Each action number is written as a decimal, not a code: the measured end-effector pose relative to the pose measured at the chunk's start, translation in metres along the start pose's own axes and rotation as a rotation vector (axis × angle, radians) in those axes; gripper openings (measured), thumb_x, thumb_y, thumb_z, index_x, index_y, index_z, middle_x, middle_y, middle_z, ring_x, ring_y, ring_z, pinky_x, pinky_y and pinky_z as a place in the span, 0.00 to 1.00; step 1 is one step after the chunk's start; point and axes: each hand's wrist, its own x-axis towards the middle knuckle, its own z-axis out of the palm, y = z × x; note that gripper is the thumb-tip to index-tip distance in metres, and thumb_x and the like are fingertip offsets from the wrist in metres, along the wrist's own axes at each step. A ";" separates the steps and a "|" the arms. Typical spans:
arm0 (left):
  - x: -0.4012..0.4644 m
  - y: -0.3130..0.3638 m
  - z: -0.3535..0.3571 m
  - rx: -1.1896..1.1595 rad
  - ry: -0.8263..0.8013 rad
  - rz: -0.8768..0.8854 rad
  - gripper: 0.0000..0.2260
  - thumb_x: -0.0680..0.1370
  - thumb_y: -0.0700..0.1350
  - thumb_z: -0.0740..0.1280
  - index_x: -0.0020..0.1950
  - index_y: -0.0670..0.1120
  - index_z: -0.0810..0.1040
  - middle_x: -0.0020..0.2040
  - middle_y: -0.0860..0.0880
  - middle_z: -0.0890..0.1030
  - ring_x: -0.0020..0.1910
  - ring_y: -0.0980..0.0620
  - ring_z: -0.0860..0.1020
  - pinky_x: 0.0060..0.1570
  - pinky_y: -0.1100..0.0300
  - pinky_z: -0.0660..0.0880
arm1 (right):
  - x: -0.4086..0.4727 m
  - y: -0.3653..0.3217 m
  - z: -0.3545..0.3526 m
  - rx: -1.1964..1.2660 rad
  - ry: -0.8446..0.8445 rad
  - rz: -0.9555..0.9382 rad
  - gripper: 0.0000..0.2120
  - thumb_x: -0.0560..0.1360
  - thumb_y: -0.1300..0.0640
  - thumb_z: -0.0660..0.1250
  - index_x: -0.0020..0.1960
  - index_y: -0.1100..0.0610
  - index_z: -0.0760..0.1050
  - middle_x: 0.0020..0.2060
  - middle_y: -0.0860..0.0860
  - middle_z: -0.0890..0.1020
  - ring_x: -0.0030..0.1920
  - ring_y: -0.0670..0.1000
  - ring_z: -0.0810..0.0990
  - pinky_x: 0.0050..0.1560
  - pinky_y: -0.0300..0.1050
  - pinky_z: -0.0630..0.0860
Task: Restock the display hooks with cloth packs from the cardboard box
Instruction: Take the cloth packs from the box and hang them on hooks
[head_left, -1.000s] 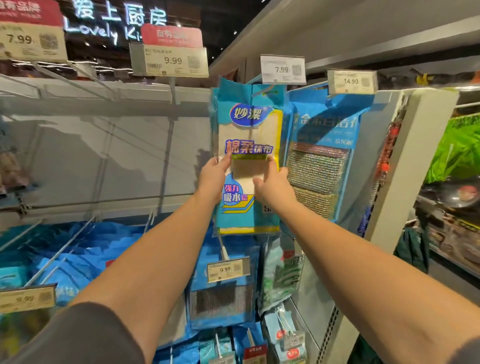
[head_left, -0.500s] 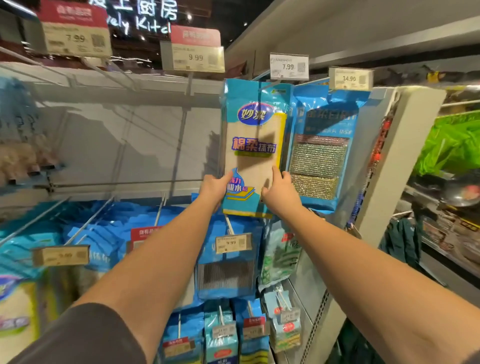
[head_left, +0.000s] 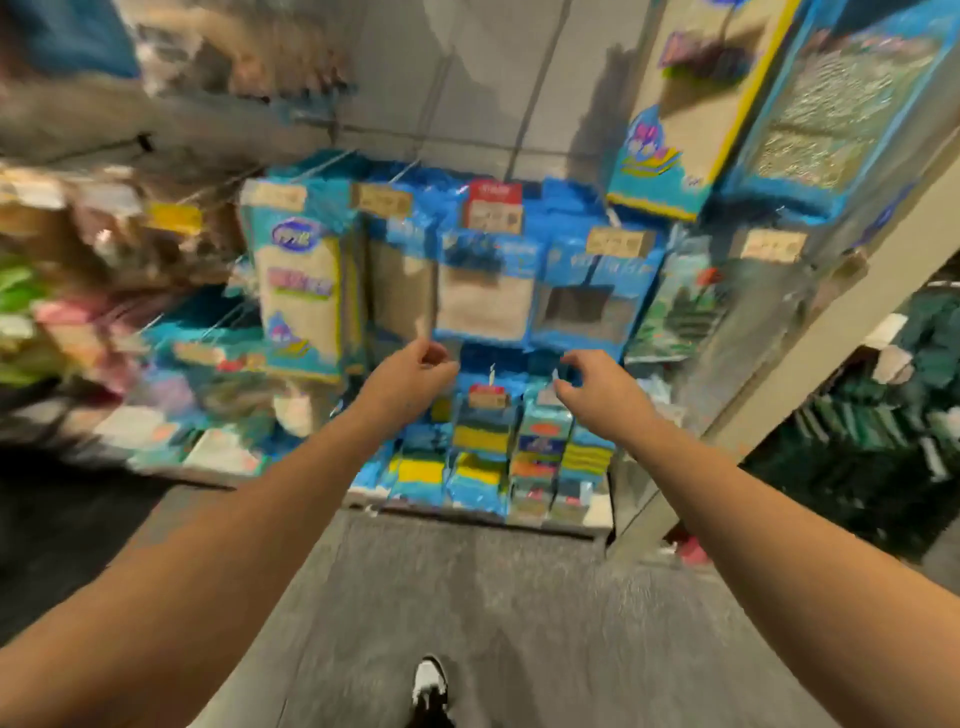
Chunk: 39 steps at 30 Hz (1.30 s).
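Head view, pretty smeared: a second ago we had both hands on the cloth pack (head_left: 670, 119), sliding it up onto the top hook. Now it hangs there by itself, and our left hand (head_left: 410, 371) and right hand (head_left: 592, 389) have dropped well below it, fingers loosely curled around nothing. So we'd say that pack's done and it's back to the cardboard box, which isn't in sight. Below the pack: rows of blue packs (head_left: 483, 291) with price tags (head_left: 613, 241). Further down, grey floor (head_left: 467, 597) and a shoe (head_left: 430, 680). Nothing's blocking us.
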 end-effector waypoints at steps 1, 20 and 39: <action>-0.021 -0.024 -0.012 0.044 -0.012 -0.047 0.12 0.79 0.49 0.69 0.59 0.44 0.79 0.49 0.46 0.81 0.50 0.47 0.78 0.50 0.55 0.72 | -0.013 -0.011 0.023 0.009 -0.049 -0.009 0.22 0.79 0.51 0.63 0.70 0.58 0.70 0.67 0.58 0.73 0.68 0.59 0.72 0.66 0.50 0.68; -0.278 -0.368 -0.378 0.266 0.131 -0.649 0.18 0.83 0.53 0.62 0.70 0.47 0.74 0.69 0.48 0.74 0.66 0.48 0.74 0.59 0.58 0.68 | -0.130 -0.453 0.377 -0.103 -0.703 -0.464 0.23 0.81 0.50 0.61 0.75 0.54 0.66 0.73 0.53 0.69 0.71 0.53 0.69 0.70 0.48 0.66; -0.221 -0.583 -0.739 0.275 0.379 -0.864 0.17 0.83 0.53 0.62 0.70 0.49 0.73 0.70 0.49 0.74 0.67 0.50 0.73 0.62 0.56 0.70 | 0.007 -0.844 0.591 -0.069 -0.813 -0.725 0.23 0.81 0.47 0.61 0.74 0.51 0.67 0.72 0.48 0.69 0.68 0.50 0.72 0.65 0.46 0.70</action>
